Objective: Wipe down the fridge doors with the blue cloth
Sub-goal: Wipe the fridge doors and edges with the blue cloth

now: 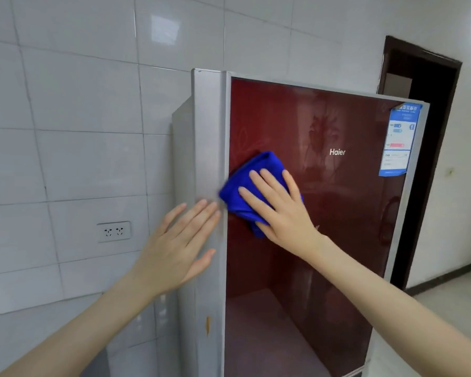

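In the head view, the wiping step was under way on the upper door [324,227]. The right hand [280,210] lay flat on the cloth [259,164], fingers straight and spread, pressing it against the red panel instead of gripping it. The cloth sat at the left edge of the door, about halfway up the visible panel, and its left corner touched the silver strip [208,131] that runs down that side. The left hand [174,248] was open too, fingers straight and close together. It seemed to rest on the silver strip just left of the cloth, probably to steady the door.

Judging from where the cloth sat, most of the panel was yet to be covered: the top, the right part around the logo [337,152] and the lower stretch. The next move called for an even, firm sweep to the right across the glossy face. It needed care near the label [400,140] at the far right corner, whose top corner looked peeled and might catch. Any lower door was out of frame, so I cannot tell how it stood.

The cloth was bright blue, soft and bunched into a thick wad, larger than the palm over it. The door was dark red and glossy with a faint flower pattern, and it mirrored the room. An orange mark [207,325] showed low on the silver strip. To the left stood the tiled wall [79,104] with a socket [114,231].
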